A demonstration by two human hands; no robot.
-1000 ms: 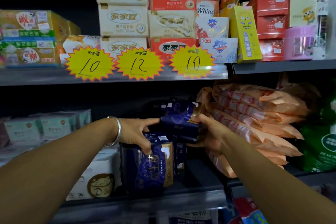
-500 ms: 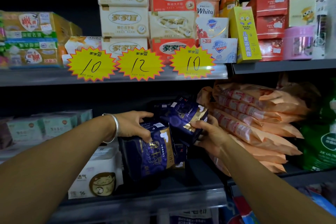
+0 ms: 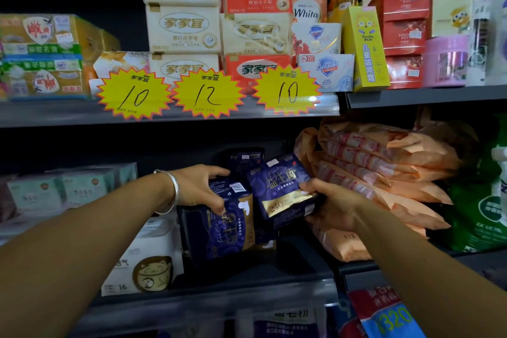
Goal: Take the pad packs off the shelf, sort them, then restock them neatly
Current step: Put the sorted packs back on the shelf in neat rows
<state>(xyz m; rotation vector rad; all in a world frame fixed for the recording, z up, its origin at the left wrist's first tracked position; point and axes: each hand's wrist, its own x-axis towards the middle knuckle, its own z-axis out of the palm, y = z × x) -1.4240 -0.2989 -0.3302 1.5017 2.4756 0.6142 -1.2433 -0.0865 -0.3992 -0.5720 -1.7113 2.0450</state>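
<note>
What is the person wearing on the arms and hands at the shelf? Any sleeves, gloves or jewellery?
Both forearms are bare: no sleeves show in the head view, and neither hand wears a glove. The left hand has a plain, smooth silver bangle round its wrist. The right hand and its wrist show no ring, watch or band.

Navy pack: dark blue and gold wrapper, "240" on its gold band, held tilted above the middle shelf, front outward. Second navy pack: same design, stood on the shelf at the left, leaning, print sideways. Third navy pack: behind both, mostly hidden. Orange packs: stacked flat at the right.
</note>
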